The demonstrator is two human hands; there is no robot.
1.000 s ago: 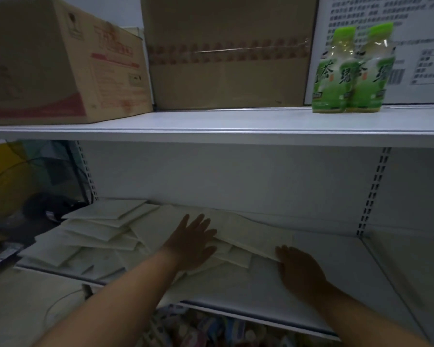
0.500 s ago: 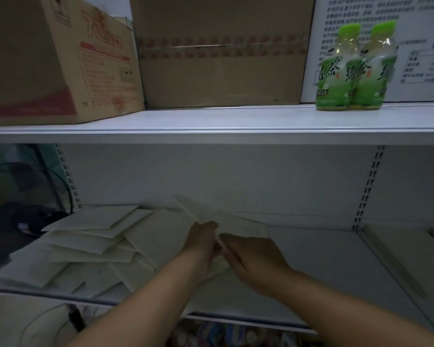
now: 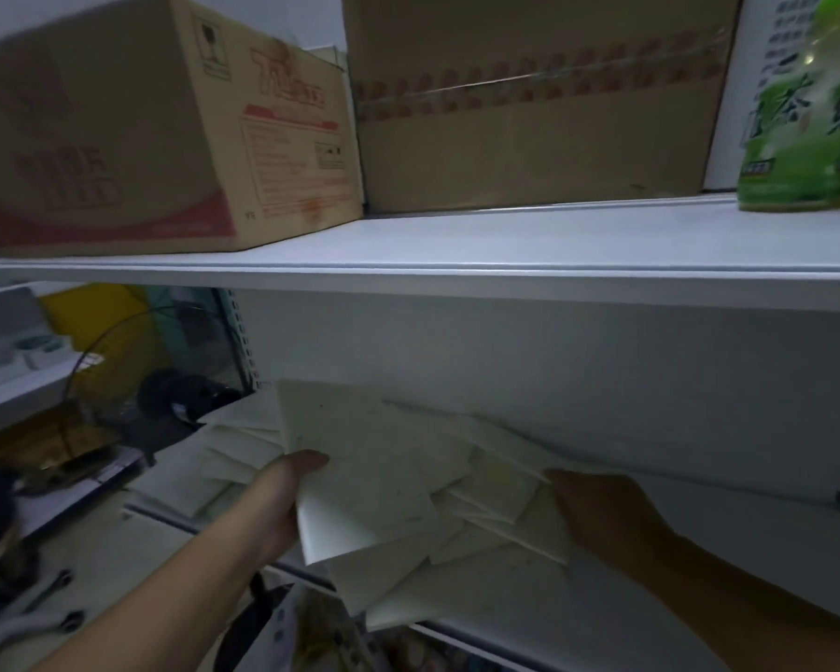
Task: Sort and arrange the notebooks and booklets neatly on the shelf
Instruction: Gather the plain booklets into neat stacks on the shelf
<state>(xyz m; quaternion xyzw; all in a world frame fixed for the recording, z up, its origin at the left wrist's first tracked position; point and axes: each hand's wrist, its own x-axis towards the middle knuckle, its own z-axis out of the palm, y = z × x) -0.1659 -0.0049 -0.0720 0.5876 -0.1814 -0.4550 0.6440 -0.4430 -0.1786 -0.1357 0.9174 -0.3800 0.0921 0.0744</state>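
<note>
Down at the lower shelf, we have both hands on the paper. Our left hand is clamped on a pale booklet: the thumb presses flat on its cover, while the other fingers are tucked underneath, out of sight. That booklet is tilted up off the shelf, its far corner rising toward the back wall.

Just right of that thumb, a loose pile of booklets fans out, overlapping at odd angles. Our right hand meets the pile's right edge, and its fingers are held close together against the covers. It's dark there, and we cannot tell whether they pinch a booklet or only touch it.

Left of the left fingers, more booklets lie scattered on the shelf, and beyond them stands a wire-caged fan.

Well above the fingers, the upper shelf carries a printed carton with red lettering and a boxed text panel, all too blurred for us to read. Beside it is a plain carton sealed with patterned tape. Far up to the right is a green bottle; we can make out the character 茶 on its label. Behind it is a white notice, its print illegible.
</note>
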